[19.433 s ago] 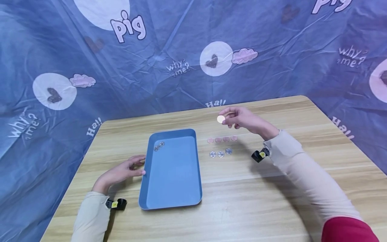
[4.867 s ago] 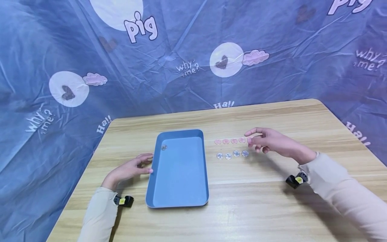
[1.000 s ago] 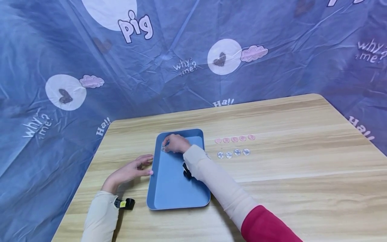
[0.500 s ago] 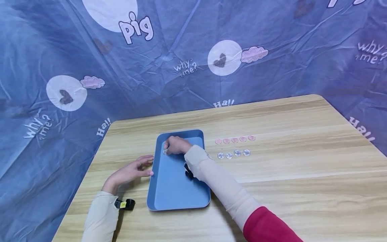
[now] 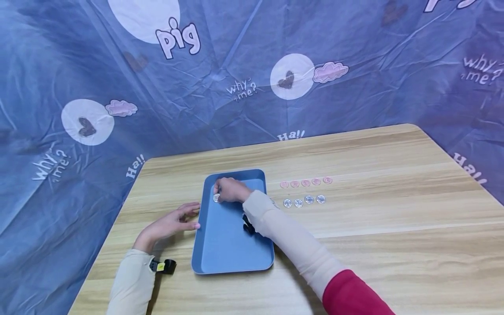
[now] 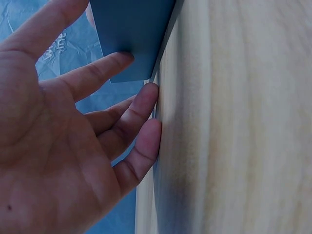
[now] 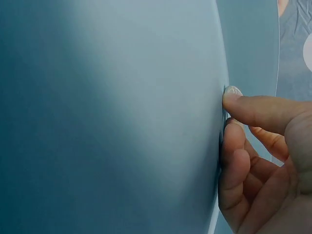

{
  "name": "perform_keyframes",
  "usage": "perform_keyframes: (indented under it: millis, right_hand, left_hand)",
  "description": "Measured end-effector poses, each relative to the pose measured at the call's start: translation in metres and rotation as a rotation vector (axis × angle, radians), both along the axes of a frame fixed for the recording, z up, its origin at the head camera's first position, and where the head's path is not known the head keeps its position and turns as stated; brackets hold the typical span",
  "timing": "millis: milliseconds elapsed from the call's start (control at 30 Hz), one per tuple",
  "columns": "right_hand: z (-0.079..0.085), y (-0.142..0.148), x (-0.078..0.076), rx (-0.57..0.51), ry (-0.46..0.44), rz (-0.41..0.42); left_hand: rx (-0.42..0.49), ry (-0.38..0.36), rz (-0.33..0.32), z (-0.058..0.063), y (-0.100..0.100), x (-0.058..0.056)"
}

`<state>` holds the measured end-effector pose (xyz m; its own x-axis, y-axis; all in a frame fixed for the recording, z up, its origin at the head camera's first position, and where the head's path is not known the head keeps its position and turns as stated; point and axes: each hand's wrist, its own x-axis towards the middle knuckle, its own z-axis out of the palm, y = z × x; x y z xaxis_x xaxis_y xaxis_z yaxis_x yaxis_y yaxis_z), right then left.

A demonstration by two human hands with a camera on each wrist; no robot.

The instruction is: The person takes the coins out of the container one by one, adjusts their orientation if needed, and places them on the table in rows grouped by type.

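Observation:
My right hand (image 5: pixel 233 190) is inside the blue tray (image 5: pixel 232 267), near its far left corner. Its thumb and fingers pinch a small patterned silver coin-like disc (image 5: pixel 216 198) low against the tray floor. In the right wrist view, the thumb covers most of this disc (image 7: pixel 233 90), leaving its upper edge showing. My left hand (image 5: pixel 169 225) rests on the table at the tray's left side. Its fingers are spread and relaxed, and in the left wrist view one fingertip (image 6: pixel 124 58) meets the tray's outer wall.
Right of the tray lies a row of several pink discs (image 5: pixel 306 183). A row of several silver discs (image 5: pixel 298 203) lies nearer, its left end partly hidden by the right sleeve. A blue printed cloth (image 5: pixel 220 113) hangs behind the table (image 5: pixel 374 245).
Over the last second my right hand slides the silver disc slightly right and nearer within the tray. Earlier, the pink and silver rows were shorter. The left hand stays at the tray's side.

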<state>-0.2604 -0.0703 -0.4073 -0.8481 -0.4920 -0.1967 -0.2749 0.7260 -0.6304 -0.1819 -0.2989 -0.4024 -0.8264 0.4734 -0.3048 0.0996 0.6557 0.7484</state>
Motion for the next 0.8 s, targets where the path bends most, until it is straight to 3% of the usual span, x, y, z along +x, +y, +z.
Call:
perform_keyframes:
  millis: [233,533,800]
  right_hand:
    - [0.001,0.002,0.003,-0.029,-0.019,0.014]
    - [0.001,0.001,0.002,-0.307,-0.179,-0.034]
    - [0.012,0.006,0.002,-0.467,-0.263,-0.078]
  left_hand:
    - [0.003,-0.006,0.000,0.001,0.001,0.001]
    - [0.000,-0.004,0.000,0.001,0.002,0.002]
    - [0.006,-0.019,-0.003,0.002,0.002,0.001]
